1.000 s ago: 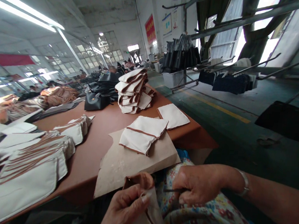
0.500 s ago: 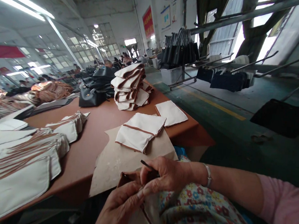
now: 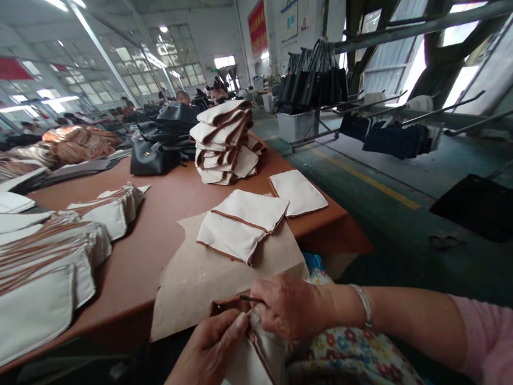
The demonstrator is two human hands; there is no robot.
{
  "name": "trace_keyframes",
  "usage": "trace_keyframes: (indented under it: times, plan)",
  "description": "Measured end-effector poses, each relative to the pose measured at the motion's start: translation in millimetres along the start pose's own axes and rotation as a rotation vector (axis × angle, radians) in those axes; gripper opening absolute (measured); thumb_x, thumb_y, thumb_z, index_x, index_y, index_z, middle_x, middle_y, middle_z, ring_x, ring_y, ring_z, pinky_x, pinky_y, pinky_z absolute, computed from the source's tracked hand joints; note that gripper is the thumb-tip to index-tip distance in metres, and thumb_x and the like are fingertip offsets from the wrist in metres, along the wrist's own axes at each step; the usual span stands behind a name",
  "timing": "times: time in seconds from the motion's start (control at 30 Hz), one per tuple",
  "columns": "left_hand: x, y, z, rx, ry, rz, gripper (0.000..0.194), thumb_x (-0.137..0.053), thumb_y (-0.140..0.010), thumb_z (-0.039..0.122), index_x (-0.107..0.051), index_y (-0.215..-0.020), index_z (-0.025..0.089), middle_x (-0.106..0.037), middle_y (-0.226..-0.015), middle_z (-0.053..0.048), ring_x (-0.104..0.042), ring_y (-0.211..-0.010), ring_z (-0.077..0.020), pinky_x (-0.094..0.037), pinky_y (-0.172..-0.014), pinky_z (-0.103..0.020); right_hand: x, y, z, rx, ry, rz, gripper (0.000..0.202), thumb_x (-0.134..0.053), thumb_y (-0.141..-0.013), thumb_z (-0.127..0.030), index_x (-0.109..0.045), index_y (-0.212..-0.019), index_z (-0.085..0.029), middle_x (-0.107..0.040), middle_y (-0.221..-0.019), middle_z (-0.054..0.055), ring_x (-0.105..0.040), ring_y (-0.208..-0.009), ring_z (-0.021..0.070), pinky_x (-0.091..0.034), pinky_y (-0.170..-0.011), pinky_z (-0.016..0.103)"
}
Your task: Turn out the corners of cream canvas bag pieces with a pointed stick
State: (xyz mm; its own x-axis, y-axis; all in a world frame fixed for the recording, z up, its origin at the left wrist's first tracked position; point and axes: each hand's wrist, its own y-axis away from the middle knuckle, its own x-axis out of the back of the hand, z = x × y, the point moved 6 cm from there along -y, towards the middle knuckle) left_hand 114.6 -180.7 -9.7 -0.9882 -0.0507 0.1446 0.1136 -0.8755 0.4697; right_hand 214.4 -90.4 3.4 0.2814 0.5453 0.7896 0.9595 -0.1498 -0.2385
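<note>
Brown table (image 3: 169, 209): fills the left and centre of the view, running away toward 11 o'clock. Stacks of cream pouches with brown trim (image 3: 24, 280) lie along its edge at 9 o'clock; a taller pile of the same pouches (image 3: 225, 145) stands at 12 o'clock, with black handbags (image 3: 154, 156) just beside it toward 10 o'clock. A cardboard sheet (image 3: 195, 277) lies on the near corner and carries a few folded pouches (image 3: 240, 224); one single pouch (image 3: 296, 193) lies flat at 1 o'clock of them.

Pouch in hand (image 3: 260, 360): cream fabric with a brown edge, held over the lap at 6 o'clock, below the cardboard sheet and against a floral garment (image 3: 349, 362).

Left hand (image 3: 208, 356): at 6 o'clock, fingers closed, thumb pinching the pouch's upper brown edge.

Right hand (image 3: 291, 306): at 5 o'clock, curled closed around a thin dark tool (image 3: 249, 299), whose tip points toward 9 o'clock at the pouch's top corner; the hand touches the pouch. A metal bangle (image 3: 363, 304) circles the wrist.
</note>
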Motion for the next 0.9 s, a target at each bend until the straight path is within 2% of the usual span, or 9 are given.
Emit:
trace_keyframes:
  times: [0.17, 0.27, 0.4, 0.5, 0.57, 0.63, 0.8, 0.9]
  plan:
    - [4.3, -2, -9, 0.025, 0.253, -0.029, 0.050, -0.064, -0.078, 0.060, -0.064, -0.069, 0.011, -0.047, -0.059, 0.002, -0.036, -0.053, -0.0089, -0.026, -0.048, -0.020, -6, 4, 16, -0.355, -0.659, -0.129, 0.010, -0.044, -0.086, -0.020, -0.053, -0.085, -0.015, -0.046, -0.060, -0.005, -0.042, -0.049, 0.0062, -0.032, -0.044, 0.015]
    - [5.2, -5, -18, 0.057, 0.388, -0.008, 0.032, -0.077, -0.071, 0.043, -0.063, -0.070, 0.014, -0.052, -0.060, 0.002, -0.041, -0.051, -0.0077, -0.028, -0.048, -0.018, -11, 7, 21, -0.513, -0.894, -0.175, 0.011, -0.045, -0.088, -0.025, -0.052, -0.089, -0.017, -0.041, -0.055, -0.008, -0.036, -0.036, 0.0044, -0.028, -0.035, 0.015]
    - [5.9, -9, -30, 0.063, 0.423, 0.030, 0.024, -0.080, -0.069, 0.030, -0.062, -0.070, 0.015, -0.054, -0.057, 0.003, -0.041, -0.047, -0.0059, -0.028, -0.047, -0.017, -15, 7, 26, -0.576, -1.019, -0.169, 0.016, -0.051, -0.087, -0.032, -0.053, -0.089, -0.017, -0.041, -0.054, -0.009, -0.034, -0.032, 0.0047, -0.028, -0.031, 0.016]
    - [8.1, -12, -35, 0.061, 0.395, 0.062, 0.021, -0.078, -0.071, 0.030, -0.063, -0.070, 0.015, -0.054, -0.056, 0.004, -0.041, -0.047, -0.0061, -0.028, -0.048, -0.017, -19, 3, 27, -0.520, -1.038, -0.155, 0.027, -0.067, -0.078, -0.038, -0.056, -0.088, -0.015, -0.048, -0.059, -0.007, -0.039, -0.040, 0.0039, -0.031, -0.037, 0.015]
    - [10.6, -14, -34, 0.041, 0.338, 0.092, 0.020, -0.075, -0.073, 0.031, -0.063, -0.070, 0.015, -0.055, -0.056, 0.003, -0.041, -0.049, -0.0070, -0.030, -0.048, -0.017, -22, 0, 29, -0.495, -0.998, -0.100, 0.029, -0.076, -0.068, -0.031, -0.059, -0.085, -0.013, -0.052, -0.063, -0.006, -0.042, -0.049, 0.0037, -0.033, -0.043, 0.013]
    - [12.2, -14, -30, 0.008, 0.225, 0.110, 0.020, -0.071, -0.076, 0.033, -0.065, -0.072, 0.015, -0.057, -0.059, 0.002, -0.043, -0.051, -0.0087, -0.032, -0.049, -0.018, -27, -1, 32, -0.528, -0.977, -0.049, 0.027, -0.077, -0.063, -0.023, -0.061, -0.081, -0.012, -0.054, -0.064, -0.005, -0.043, -0.053, 0.0040, -0.033, -0.045, 0.013]
    - [11.9, -8, -8, -0.176, -0.229, 0.147, 0.026, -0.059, -0.086, 0.038, -0.070, -0.078, 0.016, -0.062, -0.071, -0.003, -0.052, -0.061, -0.0144, -0.040, -0.050, -0.020, -35, -1, 34, -0.623, -1.020, 0.004, 0.018, -0.072, -0.062, -0.017, -0.062, -0.076, -0.011, -0.057, -0.060, -0.005, -0.043, -0.048, 0.0039, -0.033, -0.043, 0.014]
    - [12.6, -2, 0, -0.347, -0.409, 0.196, 0.026, -0.053, -0.091, 0.035, -0.070, -0.082, 0.018, -0.062, -0.075, -0.004, -0.059, -0.071, -0.0171, -0.046, -0.058, -0.021, -35, 3, 36, -0.703, -1.009, -0.041, 0.019, -0.072, -0.064, -0.021, -0.065, -0.079, -0.012, -0.056, -0.058, -0.006, -0.038, -0.040, 0.0029, -0.029, -0.037, 0.014]
